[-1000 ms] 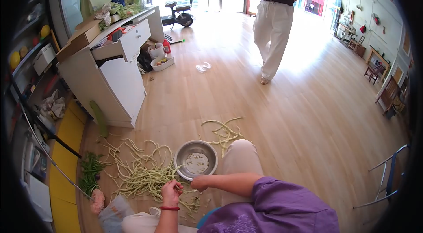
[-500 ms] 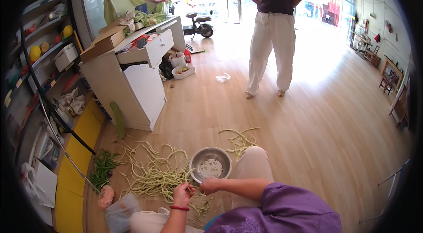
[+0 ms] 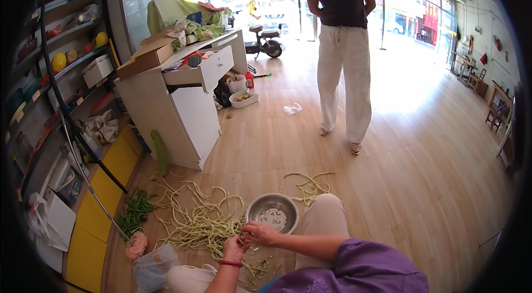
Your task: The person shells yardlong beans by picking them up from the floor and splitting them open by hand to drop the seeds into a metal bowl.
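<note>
My left hand (image 3: 235, 248), with a red bracelet at the wrist, is closed just in front of the pile of long green beans (image 3: 205, 227). Close against it, my right hand (image 3: 260, 233) is closed too, with its fingertips near the left ones. A thin piece of long bean seems to run between the two hands, mostly hidden by the fingers. Beyond my right hand is a round metal bowl (image 3: 272, 214) with small bean pieces on its bottom. A few loose long beans (image 3: 310, 186) lie on the floor behind the bowl.
A person (image 3: 343, 43) stands ahead, arms behind the back. At the left are a white desk (image 3: 188, 110) with an open drawer, shelves (image 3: 72, 99), a long green gourd (image 3: 159, 151), green peppers (image 3: 136, 207) and a plastic bag (image 3: 155, 266). A scooter (image 3: 266, 41) is by the doors.
My right hand has moved left and up to meet my left hand. The person ahead has stepped nearer. The view has shifted, so the room appears further right and lower.
</note>
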Motion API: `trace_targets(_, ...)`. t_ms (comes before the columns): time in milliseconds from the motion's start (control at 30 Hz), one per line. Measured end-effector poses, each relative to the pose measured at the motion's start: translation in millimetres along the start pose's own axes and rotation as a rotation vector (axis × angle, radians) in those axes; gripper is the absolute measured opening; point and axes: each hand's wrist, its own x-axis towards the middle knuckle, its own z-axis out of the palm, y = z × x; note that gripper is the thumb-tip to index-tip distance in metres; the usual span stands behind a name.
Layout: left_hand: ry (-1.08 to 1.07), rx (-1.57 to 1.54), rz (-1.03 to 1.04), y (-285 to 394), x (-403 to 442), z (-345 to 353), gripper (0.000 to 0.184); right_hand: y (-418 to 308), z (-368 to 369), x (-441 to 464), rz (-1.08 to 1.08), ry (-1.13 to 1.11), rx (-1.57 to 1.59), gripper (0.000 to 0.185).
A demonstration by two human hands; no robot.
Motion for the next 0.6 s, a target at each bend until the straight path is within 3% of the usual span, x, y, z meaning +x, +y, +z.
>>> trace_targets(100,-0.27,-0.165,-0.046,-10,23,-2,0.016,-22,2,8,-0.275,0.081,-0.002,0.037)
trace_targets(233,-0.164,-0.529,0.197,-27,11,20,0.02,-33,16,4,-0.449,-0.094,-0.069,0.044)
trace_targets(367,-0.119,-0.325,0.054,-19,15,26,0.018,-31,18,6,-0.393,-0.167,-0.091,0.043)
trace_targets(567,-0.054,-0.019,-0.131,-14,16,30,0.015,-48,8,2,-0.365,0.023,0.063,0.033)
trace_targets(600,-0.044,0.007,-0.137,-13,13,27,0.014,-64,-3,0,-0.3,-0.158,0.278,0.031)
